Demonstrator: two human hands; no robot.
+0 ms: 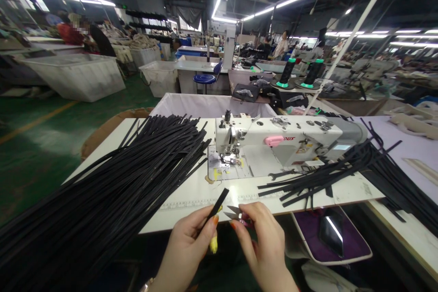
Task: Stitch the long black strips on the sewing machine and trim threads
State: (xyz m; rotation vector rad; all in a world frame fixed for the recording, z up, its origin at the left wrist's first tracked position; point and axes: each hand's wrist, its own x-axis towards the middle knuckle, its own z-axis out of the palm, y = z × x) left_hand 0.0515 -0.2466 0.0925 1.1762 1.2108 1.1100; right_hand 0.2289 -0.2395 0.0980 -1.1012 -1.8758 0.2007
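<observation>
At the table's front edge, my left hand (191, 237) pinches a narrow black strap (220, 199), its free end pointing up and away to the right. A yellow item (214, 243) shows beneath those fingers; its kind is unclear. My right hand (265, 237) is closed around small thread snips (235, 214), whose blades are parted and point left toward the strap, just short of it. Behind both hands stands a white sewing machine (277, 139) with a pink cover piece. A large heap of long black straps (137, 169) covers the left side of the table.
More black straps (308, 182) lie to the right, beside a wrench (282, 174). A ruler scale (186, 204) runs along the table (157, 226) front. Under the right edge, a purple-lined tray (308, 232) holds a phone (331, 236). Thread cones (286, 73) stand behind the machine.
</observation>
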